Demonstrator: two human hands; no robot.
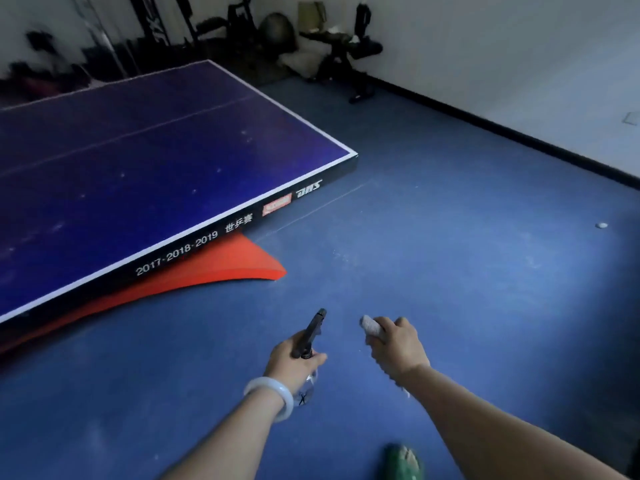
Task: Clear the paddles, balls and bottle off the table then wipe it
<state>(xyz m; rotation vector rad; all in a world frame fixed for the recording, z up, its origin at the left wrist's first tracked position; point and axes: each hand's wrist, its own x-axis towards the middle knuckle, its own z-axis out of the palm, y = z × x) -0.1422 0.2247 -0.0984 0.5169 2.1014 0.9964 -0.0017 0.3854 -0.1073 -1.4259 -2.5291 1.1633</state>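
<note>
The tabletop (145,143) is a flat, dark blue slab with a thin white border line, a faint white centre line and a black side edge printed with white lettering. Small pale specks dot its matte surface. One corner juts toward the open floor, and beneath that edge a smooth, curved orange-red base (239,265) flares outward.

The left hand (294,358), just off the tabletop's near edge and well clear of it, has its fingers curled round a spray bottle (310,344): a black trigger head pointing up and away, with a clear body hanging below the palm. The body is blurred, so its contents cannot be judged. One pale, smooth bangle (270,398) circles that wrist.

The right hand (398,344), further from the tabletop than the left, grips one bunched cloth (372,327), whitish and coarse-looking, its end poking out past the fingers.

One small white ball (602,225) lies on the blue floor (467,271), far out from the tabletop's corner toward the wall. The floor between is wide and scuffed, with pale smears. Dark exercise equipment (346,53) stands beyond the tabletop's far corner against the wall. One green shoe tip (403,462) shows at the bottom.
</note>
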